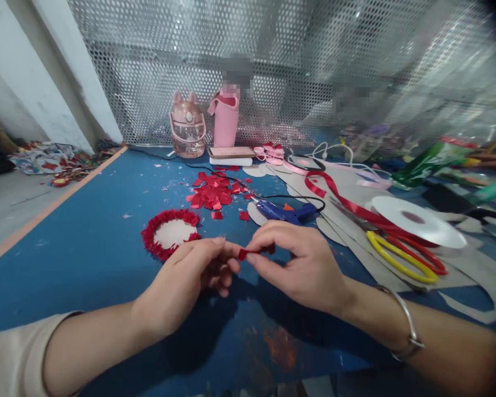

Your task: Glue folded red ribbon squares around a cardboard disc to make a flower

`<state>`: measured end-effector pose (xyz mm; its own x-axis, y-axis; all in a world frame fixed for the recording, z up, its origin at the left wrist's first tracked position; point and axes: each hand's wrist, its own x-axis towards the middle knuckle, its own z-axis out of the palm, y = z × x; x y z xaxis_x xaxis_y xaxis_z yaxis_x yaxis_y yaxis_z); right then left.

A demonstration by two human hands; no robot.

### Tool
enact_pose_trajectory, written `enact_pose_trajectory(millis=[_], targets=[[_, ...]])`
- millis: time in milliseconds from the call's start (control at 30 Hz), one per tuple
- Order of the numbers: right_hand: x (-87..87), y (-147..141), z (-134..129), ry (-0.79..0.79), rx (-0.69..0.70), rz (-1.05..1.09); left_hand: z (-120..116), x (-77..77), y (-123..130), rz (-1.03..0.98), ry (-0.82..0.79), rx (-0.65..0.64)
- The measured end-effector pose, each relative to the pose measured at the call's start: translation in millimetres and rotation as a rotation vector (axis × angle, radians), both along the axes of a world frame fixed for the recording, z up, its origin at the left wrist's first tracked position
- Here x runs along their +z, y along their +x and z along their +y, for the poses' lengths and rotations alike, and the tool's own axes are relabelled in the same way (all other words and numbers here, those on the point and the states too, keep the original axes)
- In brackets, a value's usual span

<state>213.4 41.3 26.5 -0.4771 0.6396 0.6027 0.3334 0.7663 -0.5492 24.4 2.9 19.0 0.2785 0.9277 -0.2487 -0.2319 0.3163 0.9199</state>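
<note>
Above the blue table, a small red ribbon piece [243, 254] is pinched between the thumb and fingers of my right hand [303, 264]. The left index fingertip meets the same piece from the other side, while the other fingers of my left hand [186, 281] are curled. Part of the piece is hidden by the fingertips. Just beyond my left hand lies a round card disc [171, 234] edged with a ruffle of red ribbon pieces [152, 242]. A pile of cut red ribbon squares [213, 190] is spread farther back.
A blue glue gun [289, 211] with a black cord lies behind my right hand. To the right are yellow-and-red-handled scissors [400, 258], a white ribbon spool [419, 220] and grey card sheets [355, 253]. A clear bottle [188, 129], a pink bottle [226, 124] and a phone [231, 153] stand at the back.
</note>
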Motion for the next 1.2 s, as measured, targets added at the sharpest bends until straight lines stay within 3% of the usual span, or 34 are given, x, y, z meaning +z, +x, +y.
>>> enact_pose_trajectory(millis=[100, 200, 300, 433, 567, 667, 833, 967, 1100, 1200], targets=[[1.8, -2.3, 1.3, -0.5, -0.071, 0.151, 1.0, 3.2, 3.0, 0.091, 0.037, 0.065], [0.7, -4.1, 2.5, -0.831, -0.029, 0.263, 2.4, 5.4, 5.6, 0.191, 0.111, 0.088], [-2.8, -5.6, 2.8, -0.968, 0.008, 0.32, 3.0, 4.4, 5.5, 0.23, 0.121, 0.085], [-5.8, -7.6, 1.3, -1.031, 0.032, 0.37, 2.8, 2.4, 4.9, 0.243, 0.128, 0.068], [-6.8, -7.2, 1.5, -1.008, 0.078, 0.344, 4.2, -0.5, 5.6, 0.225, 0.119, 0.094], [-6.4, -4.1, 8.0, -0.897, 0.147, 0.399, 6.9, -4.7, 4.1, 0.165, 0.078, 0.097], [10.8, -3.8, 24.7, -0.702, -0.006, 0.268, 12.6, -12.2, -1.5, 0.062, 0.015, 0.062], [26.1, -11.1, 26.7, -0.543, -0.006, 0.167, 14.9, -15.8, -4.9, 0.007, -0.016, 0.057], [19.9, -8.2, 18.9, -0.255, -0.009, 0.14, 14.6, -16.1, -7.5, -0.006, -0.044, 0.045], [11.2, -0.6, 14.2, -0.188, 0.087, 0.079, 14.0, -14.3, -8.2, -0.005, -0.053, 0.032]])
